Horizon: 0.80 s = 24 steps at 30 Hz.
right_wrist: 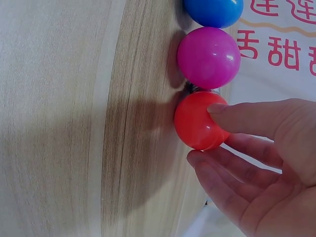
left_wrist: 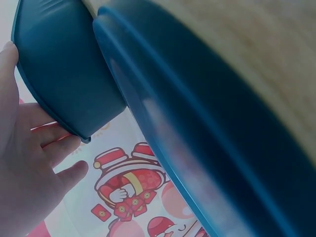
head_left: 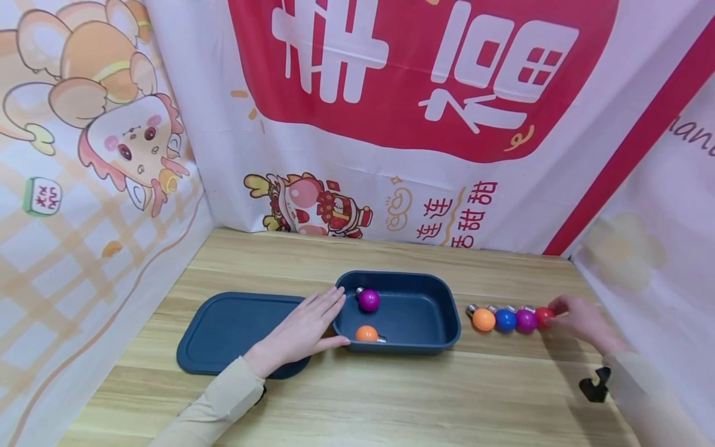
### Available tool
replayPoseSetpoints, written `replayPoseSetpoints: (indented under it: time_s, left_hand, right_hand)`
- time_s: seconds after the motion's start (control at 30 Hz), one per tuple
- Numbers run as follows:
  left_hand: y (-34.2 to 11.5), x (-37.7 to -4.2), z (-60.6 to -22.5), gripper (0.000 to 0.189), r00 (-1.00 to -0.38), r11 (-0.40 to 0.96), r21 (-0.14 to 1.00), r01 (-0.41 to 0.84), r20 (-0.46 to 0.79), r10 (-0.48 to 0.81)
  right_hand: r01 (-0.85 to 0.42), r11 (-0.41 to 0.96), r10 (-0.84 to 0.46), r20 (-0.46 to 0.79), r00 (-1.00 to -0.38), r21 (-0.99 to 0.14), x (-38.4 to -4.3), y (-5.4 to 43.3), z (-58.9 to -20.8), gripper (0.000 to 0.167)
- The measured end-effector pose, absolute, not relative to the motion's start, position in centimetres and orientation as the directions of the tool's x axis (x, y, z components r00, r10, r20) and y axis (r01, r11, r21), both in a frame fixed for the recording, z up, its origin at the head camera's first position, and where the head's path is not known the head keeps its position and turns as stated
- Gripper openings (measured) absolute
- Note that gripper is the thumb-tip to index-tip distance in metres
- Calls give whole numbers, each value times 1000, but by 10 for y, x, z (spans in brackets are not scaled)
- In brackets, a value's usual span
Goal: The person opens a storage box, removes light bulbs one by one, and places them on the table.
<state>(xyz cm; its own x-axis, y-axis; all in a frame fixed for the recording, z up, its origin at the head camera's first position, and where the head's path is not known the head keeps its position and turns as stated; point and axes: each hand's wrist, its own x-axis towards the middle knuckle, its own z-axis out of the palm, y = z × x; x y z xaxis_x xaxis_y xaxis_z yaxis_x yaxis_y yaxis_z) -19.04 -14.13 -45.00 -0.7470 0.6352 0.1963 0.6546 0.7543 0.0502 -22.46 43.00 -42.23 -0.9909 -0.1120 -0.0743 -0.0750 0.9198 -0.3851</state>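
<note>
Straight fingers of my left hand rest against the left rim of a dark blue rectangular box. In the left wrist view the same hand touches the box's edge. Inside the box lie a purple light bulb and an orange light bulb. My right hand pinches a red light bulb at the right end of a row; the thumb on its globe shows in the right wrist view, its base mostly hidden. Leftward in that row are a purple bulb, a blue bulb and an orange bulb.
A flat dark blue lid lies on the wooden table left of the box, partly under my left forearm. Printed cloth walls stand behind and on both sides.
</note>
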Motion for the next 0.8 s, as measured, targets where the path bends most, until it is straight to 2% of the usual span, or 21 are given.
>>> replayPoseSetpoints:
  time_s: [0.8]
  left_hand:
    - [-141, -189, -448, 87, -744, 752, 43, 658, 194, 640]
  right_hand:
    - [-40, 931, -83, -103, -991, -364, -226, 432, -424, 39]
